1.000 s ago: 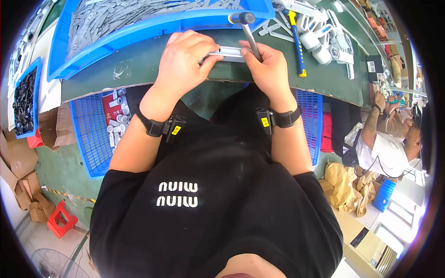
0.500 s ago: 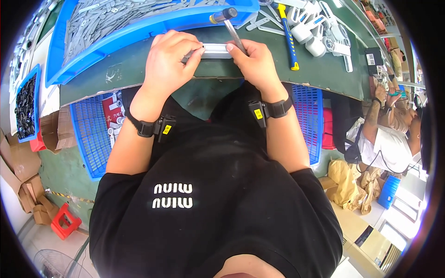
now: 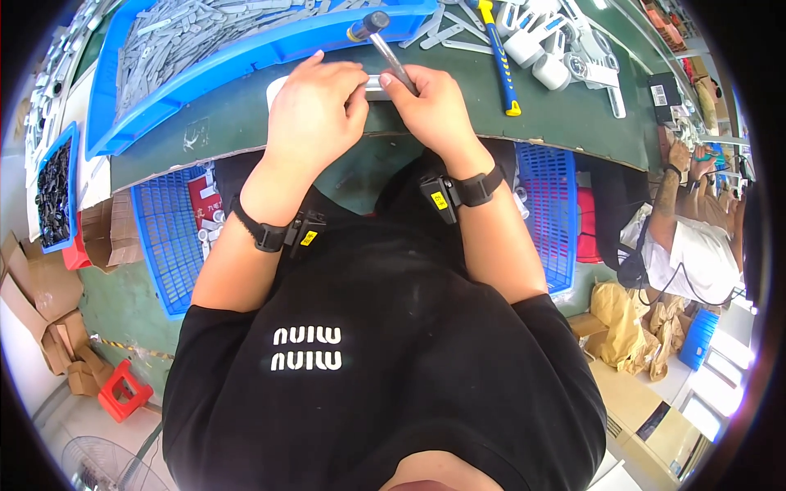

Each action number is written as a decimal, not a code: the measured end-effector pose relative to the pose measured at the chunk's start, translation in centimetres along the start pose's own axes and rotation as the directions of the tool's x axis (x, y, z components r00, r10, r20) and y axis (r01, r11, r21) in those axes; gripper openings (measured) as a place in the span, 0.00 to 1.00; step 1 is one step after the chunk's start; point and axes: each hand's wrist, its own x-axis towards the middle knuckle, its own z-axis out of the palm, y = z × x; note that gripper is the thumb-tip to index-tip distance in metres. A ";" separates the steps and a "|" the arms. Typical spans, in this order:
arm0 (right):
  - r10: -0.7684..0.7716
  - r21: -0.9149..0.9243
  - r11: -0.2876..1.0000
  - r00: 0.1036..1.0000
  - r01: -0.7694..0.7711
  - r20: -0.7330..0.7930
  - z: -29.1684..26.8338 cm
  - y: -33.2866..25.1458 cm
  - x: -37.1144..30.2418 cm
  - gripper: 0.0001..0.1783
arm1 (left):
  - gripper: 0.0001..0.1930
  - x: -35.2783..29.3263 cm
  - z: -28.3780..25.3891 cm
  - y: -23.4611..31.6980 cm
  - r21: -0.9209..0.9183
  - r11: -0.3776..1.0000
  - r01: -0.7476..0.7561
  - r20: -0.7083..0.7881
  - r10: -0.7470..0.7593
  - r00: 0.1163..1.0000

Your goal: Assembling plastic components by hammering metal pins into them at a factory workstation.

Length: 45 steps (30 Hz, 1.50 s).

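My right hand (image 3: 434, 106) is wrapped round the shaft of a small hammer (image 3: 391, 62), its dark and yellow head up beyond my fingers. The thumb of that hand rests at the right end of a long white channel-shaped part (image 3: 378, 88) lying near the table's front edge. Over the left portion of this part is my left hand (image 3: 315, 114), fingers curled inward and thumb bent. What its fingertips pinch is hidden behind the hand. A white end of the part shows left of that hand.
Behind my hands stands a blue tray (image 3: 221, 79) of flat grey strips. To the right lie a blue-and-yellow-handled tool (image 3: 502, 69) and several white parts with round ends (image 3: 550, 72). Blue baskets (image 3: 168, 245) flank my legs under the green table (image 3: 467, 114). Another person (image 3: 688, 245) sits at far right.
My left hand has turned and shifted right, its fingers now curled over the white part. My right hand, with the hammer, has moved slightly left. The view has shifted a little.
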 end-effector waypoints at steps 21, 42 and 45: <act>-0.075 0.143 0.985 0.991 0.091 -0.115 -0.1 1.0 -1.2 0.18 | 0.06 -0.2 1.0 -0.1 0.001 0.998 -0.059 -0.017 0.059 0.998; -0.257 -0.275 0.927 0.966 0.255 0.030 -3.0 -0.5 -7.3 0.32 | 0.04 -0.6 0.6 -0.2 0.017 0.999 -0.049 -0.035 0.050 0.998; -0.096 -0.097 0.991 0.994 0.091 -0.045 -4.2 -1.8 -7.4 0.29 | 0.04 -0.8 0.7 -0.3 -0.005 0.999 -0.041 -0.069 0.040 0.997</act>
